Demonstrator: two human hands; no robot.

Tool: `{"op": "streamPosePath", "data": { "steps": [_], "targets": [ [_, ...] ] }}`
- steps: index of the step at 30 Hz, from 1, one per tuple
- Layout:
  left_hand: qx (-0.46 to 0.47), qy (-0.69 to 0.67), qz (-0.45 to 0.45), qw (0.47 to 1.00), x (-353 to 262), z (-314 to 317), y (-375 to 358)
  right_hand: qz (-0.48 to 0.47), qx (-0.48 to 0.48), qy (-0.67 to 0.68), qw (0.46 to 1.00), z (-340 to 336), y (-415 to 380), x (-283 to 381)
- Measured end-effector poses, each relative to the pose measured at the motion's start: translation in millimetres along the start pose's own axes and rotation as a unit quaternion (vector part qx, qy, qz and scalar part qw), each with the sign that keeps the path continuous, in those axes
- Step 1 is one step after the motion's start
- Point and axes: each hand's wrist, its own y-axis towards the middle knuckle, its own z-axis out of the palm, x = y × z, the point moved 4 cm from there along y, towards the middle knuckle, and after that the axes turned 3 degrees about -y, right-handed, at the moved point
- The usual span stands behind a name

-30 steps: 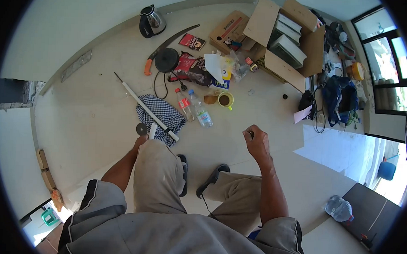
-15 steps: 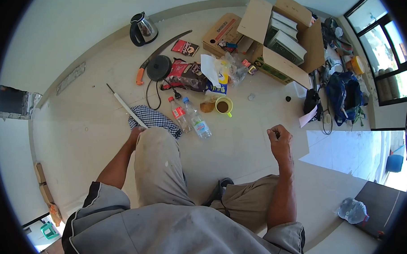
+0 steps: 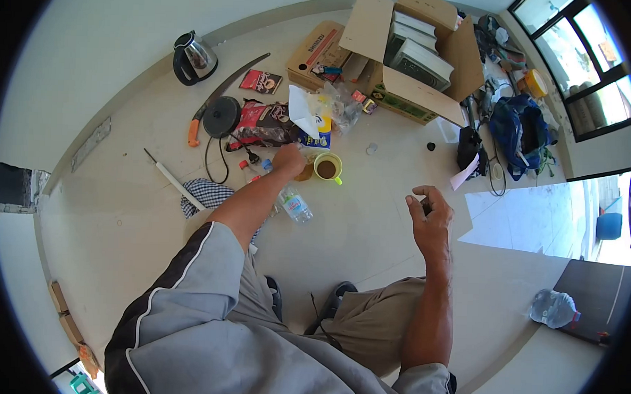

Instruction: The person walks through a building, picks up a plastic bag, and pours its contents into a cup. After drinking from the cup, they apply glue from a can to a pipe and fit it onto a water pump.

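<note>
My left hand (image 3: pixel 290 160) reaches across the bottles to the small brown piece (image 3: pixel 306 172) beside a yellow-green cup (image 3: pixel 337 159) of dark coffee. Its fingertips are hidden, and I cannot tell whether they grip anything. Under that forearm lie two plastic bottles, one with a red cap and one clear bottle with a blue-green label (image 3: pixel 296 207). A blue-and-yellow packet (image 3: pixel 319 132) and a red-and-black coffee bag (image 3: pixel 262 126) lie just beyond the hand. My right hand (image 3: pixel 434 218) hovers over the right knee, its fingers curled around something small and dark.
An open carton (image 3: pixel 416 96) with white-and-green boxes stands at the back, beside a Shimizu box (image 3: pixel 310 54). An electric kettle (image 3: pixel 195 57), its black base (image 3: pixel 222 117) and an orange-handled saw (image 3: pixel 193 133) are at left. A blue bag (image 3: pixel 519 135) lies right. A checked cloth (image 3: pixel 208 192) lies near my left knee.
My left hand has left the left knee and swung forward and right to the things beside the cup. My right hand stays raised with fingers curled. The view has shifted slightly right.
</note>
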Motion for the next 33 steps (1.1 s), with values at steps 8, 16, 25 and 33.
{"op": "streamPosePath", "data": {
  "steps": [8, 16, 25, 33],
  "targets": [
    [-0.046, 0.023, 0.104, 0.993, -0.2, 4.0, -6.8, -0.028, 0.023, 0.016, 0.999, 16.6, -1.6, 3.0],
    [-0.085, -0.086, 0.075, 0.99, 6.1, 4.0, -1.2, -0.032, 0.067, 0.011, 0.997, 42.9, 8.1, 6.4],
    [-0.011, -0.283, 0.234, 0.93, -62.2, -138.8, -73.9, -0.034, 0.094, 0.08, 0.992, 41.2, 15.2, 29.9],
    [0.2, -0.406, 0.306, 0.837, -176.5, -221.0, -176.0, -0.167, 0.002, 0.135, 0.977, -14.0, 33.1, 122.4]
  ]
}}
